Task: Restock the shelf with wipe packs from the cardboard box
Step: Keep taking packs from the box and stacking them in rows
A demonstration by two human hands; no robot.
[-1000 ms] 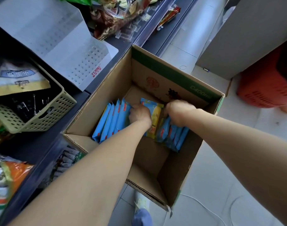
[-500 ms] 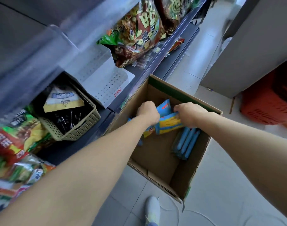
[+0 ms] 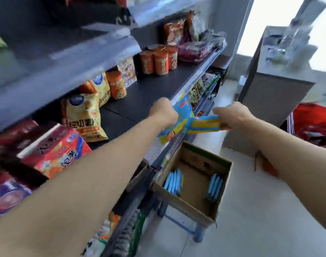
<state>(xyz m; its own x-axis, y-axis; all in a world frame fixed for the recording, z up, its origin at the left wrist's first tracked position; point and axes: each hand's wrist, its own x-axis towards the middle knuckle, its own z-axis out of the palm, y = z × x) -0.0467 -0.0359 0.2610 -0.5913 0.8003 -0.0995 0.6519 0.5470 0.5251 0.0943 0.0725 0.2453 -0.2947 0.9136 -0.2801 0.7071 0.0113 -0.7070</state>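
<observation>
My left hand [image 3: 163,113] grips a blue and yellow wipe pack [image 3: 179,120] at the front edge of the dark middle shelf [image 3: 140,97]. My right hand [image 3: 230,115] holds a small stack of wipe packs [image 3: 204,124] flat, just right of the shelf lip. Both hands are raised well above the open cardboard box [image 3: 188,201], which sits on a low stool beside the shelving. Two groups of blue wipe packs stay in the box, one group on its left side [image 3: 173,180] and the other on its right side [image 3: 215,186].
Snack bags [image 3: 84,115] and orange cups [image 3: 159,61] stand at the back of the middle shelf, with bare dark board in front of them. A red carton [image 3: 56,151] lies at the left. A grey cabinet [image 3: 275,93] and a red basket [image 3: 314,121] stand across the aisle.
Both hands have lifted wipe packs out of the box and carried them up to the middle shelf's edge. The view has swung upward from the box to the shelves.
</observation>
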